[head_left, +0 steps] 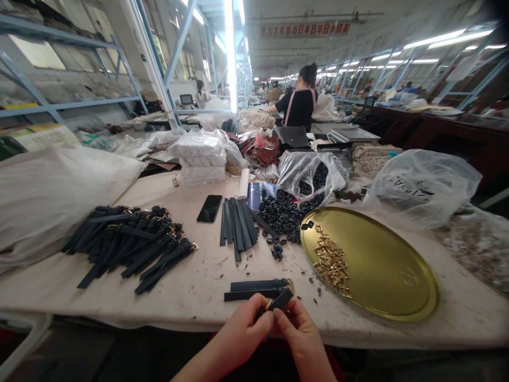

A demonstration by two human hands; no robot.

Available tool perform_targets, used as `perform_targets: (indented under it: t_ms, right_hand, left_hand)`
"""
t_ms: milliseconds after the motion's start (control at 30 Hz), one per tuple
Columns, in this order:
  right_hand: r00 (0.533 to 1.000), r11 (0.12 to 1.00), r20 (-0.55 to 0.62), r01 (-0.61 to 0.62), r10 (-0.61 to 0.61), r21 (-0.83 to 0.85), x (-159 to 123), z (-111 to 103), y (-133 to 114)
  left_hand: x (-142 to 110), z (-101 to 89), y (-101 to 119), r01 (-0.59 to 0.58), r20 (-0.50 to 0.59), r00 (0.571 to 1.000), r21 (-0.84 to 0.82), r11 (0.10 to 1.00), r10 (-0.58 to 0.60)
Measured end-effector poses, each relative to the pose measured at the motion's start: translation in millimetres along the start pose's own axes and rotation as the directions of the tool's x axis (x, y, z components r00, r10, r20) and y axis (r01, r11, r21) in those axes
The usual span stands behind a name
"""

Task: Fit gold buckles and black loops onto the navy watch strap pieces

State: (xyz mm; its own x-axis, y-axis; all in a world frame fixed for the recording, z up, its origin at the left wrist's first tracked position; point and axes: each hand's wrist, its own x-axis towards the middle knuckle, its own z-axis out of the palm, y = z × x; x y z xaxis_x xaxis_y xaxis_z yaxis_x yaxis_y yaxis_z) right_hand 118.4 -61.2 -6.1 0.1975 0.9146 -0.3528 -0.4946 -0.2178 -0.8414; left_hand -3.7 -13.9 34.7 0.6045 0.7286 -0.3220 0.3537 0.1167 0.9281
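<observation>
At the table's front edge, my left hand [252, 324] and my right hand [296, 326] meet with closed fingers on one short dark strap [282, 300]. A bit of gold metal shows by my left fingertips, where the fingers hide most of it. Just beyond my hands, dark straps with gold buckles [258, 285] lie side by side. On the right, an oval gold tray [389, 265] carries a heap of gold buckles [331, 260] and a few black loops [307, 225]. Plain dark strips [237, 225] lie farther back, beside a pile of small black strap loops [283, 215].
A large pile of buckled straps [131, 239] covers the table's left. Behind are a phone [209, 208], a plastic bag of loops [314, 175] and wrapped white packs [202, 159]. Another plastic bag [427, 183] sits right. A person in black [298, 109] stands farther off.
</observation>
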Motion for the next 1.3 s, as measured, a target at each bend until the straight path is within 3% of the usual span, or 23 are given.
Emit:
perform_targets:
  t_ms: [167, 300, 400, 467, 533, 600, 667, 767, 900, 967, 1033, 1100, 1133, 1167, 1233, 1300]
  right_hand:
    - [0.988, 0.983, 0.093, -0.137, 0.126, 0.124, 0, 0, -7]
    - [0.979, 0.981, 0.138, -0.166, 0.151, 0.103, 1, -1, -6]
    - [0.997, 0.977, 0.074, 0.047, -0.032, -0.208, 0, -5, -3]
    - [0.973, 0.865, 0.058, 0.226, -0.225, -0.449, 0, -9, -2]
    - [0.945, 0.756, 0.072, 0.298, -0.318, -0.583, 1, -13, -3]
    - [0.962, 0.761, 0.075, 0.255, -0.264, -0.597, 4, -16, -3]
    - [0.986, 0.839, 0.095, 0.169, -0.14, -0.517, 7, -18, -3]
    - [0.982, 0.93, 0.19, 0.075, -0.005, -0.36, 8, -17, -3]
    - [0.949, 0.904, 0.309, 0.178, -0.054, -0.388, 8, -15, -14]
    - [0.918, 0.847, 0.393, 0.243, -0.044, -0.473, 16, -18, -27]
    - [0.915, 0.739, 0.4, 0.304, -0.051, -0.601, 37, -25, -42]
    - [0.93, 0.519, 0.32, 0.366, -0.181, -0.772, 68, -32, -58]
    - [0.916, 0.352, 0.292, 0.378, -0.274, -0.856, 85, -35, -65]
    - [0.904, 0.272, 0.277, 0.37, -0.325, -0.888, 103, -37, -70]
    - [0.893, 0.177, 0.275, 0.354, -0.357, -0.918, 135, -37, -76]
    - [0.897, 0.157, 0.277, 0.346, -0.344, -0.925, 157, -34, -76]
  left_hand:
    - [4, 1.1, -11, 0.1, 0.052, 0.994, -0.119, 0.988, -0.094]
    - [6, 4.1, -16, 0.096, -0.007, 0.995, -0.117, 0.988, -0.098]
    - [7, 6.2, -16, 0.068, -0.052, 0.996, -0.044, 0.997, -0.07]
    - [6, 7.3, -15, 0.047, -0.066, 0.997, -0.009, 0.999, -0.048]
    - [5, 7.9, -13, 0.039, -0.08, 0.996, 0.003, 0.999, -0.039]
    - [1, 7.2, -10, 0.07, -0.05, 0.996, -0.016, 0.997, -0.07]
    - [-2, 5.0, -7, 0.111, 0.017, 0.994, -0.048, 0.993, -0.11]
    - [-3, 0.5, -5, 0.12, 0.061, 0.991, -0.064, 0.991, -0.116]
    - [6, -3.3, -11, 0.095, -0.031, 0.995, -0.107, 0.99, -0.099]
    - [13, -5.0, -11, 0.074, -0.073, 0.994, -0.142, 0.987, -0.085]
    - [18, -7.2, -8, 0.034, -0.076, 0.996, -0.107, 0.994, -0.042]
    - [23, -9.3, -4, 0.001, -0.069, 0.998, -0.023, 1.0, -0.003]
    - [25, -10.1, -3, 0.001, -0.082, 0.997, 0.009, 1.0, 0.0]
    - [27, -10.7, -2, 0.014, -0.099, 0.995, 0.019, 1.0, -0.012]
    - [32, -11.4, -3, 0.057, -0.137, 0.989, -0.009, 0.998, -0.058]
    - [36, -12.5, -6, 0.073, -0.154, 0.985, -0.039, 0.997, -0.078]
